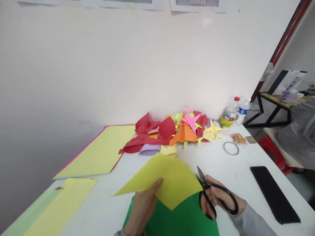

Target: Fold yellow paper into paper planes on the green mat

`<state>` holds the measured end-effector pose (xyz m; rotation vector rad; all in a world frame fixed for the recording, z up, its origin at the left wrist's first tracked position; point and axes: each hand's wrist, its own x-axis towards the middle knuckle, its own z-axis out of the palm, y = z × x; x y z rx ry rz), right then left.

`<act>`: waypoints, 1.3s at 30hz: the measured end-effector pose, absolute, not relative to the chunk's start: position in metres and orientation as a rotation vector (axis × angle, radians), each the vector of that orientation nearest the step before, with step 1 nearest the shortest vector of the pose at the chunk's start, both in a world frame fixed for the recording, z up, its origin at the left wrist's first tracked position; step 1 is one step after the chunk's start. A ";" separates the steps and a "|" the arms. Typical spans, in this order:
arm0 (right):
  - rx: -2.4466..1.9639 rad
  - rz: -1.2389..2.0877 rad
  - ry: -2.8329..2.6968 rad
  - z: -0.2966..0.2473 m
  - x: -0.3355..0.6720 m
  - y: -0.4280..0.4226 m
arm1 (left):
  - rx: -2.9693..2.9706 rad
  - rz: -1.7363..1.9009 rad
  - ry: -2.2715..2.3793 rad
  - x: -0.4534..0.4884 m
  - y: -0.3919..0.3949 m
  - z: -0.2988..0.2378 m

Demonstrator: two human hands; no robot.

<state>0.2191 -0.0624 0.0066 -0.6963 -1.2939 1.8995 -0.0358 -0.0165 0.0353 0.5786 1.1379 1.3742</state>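
A yellow paper sheet (172,178) with a curved upper right edge is pinched in my left hand (145,203), thumb on top. My right hand (219,193) grips black-handled scissors (206,186). The scissor blades are parted and meet the sheet's right edge. Below the yellow sheet, a green paper sheet (182,219) lies on the table. The fingers of my left hand under the paper are hidden.
Folded paper shapes (169,134) are heaped against the wall. Yellow sheets (98,150) and paper strips (61,203) lie left. Rightward are a tape roll (230,148), a wrapped snack (238,138), bottles (230,111) and a black flat case (274,193). A person (297,134) sits beyond.
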 end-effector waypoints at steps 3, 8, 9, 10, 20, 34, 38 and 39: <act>-0.685 1.835 -1.264 0.005 0.219 -0.063 | 0.578 1.355 1.146 -0.034 -0.018 0.038; -0.664 1.856 -1.273 0.004 0.218 -0.061 | 0.564 1.355 1.132 -0.035 -0.017 0.034; -0.659 1.861 -1.272 0.004 0.218 -0.061 | 0.560 1.355 1.123 -0.036 -0.017 0.033; -0.656 1.864 -1.269 0.004 0.218 -0.060 | 0.552 1.349 1.113 -0.036 -0.017 0.032; -0.621 2.027 -1.174 0.013 0.217 -0.061 | 0.508 1.271 1.101 -0.034 -0.016 0.035; -0.541 1.983 -1.101 0.011 0.213 -0.061 | 0.495 1.207 1.089 -0.029 -0.019 0.038; -0.561 1.949 -1.140 0.007 0.213 -0.061 | 0.476 1.209 1.078 -0.030 -0.018 0.036; -0.577 1.945 -1.148 0.007 0.214 -0.062 | 0.476 1.210 1.081 -0.030 -0.018 0.036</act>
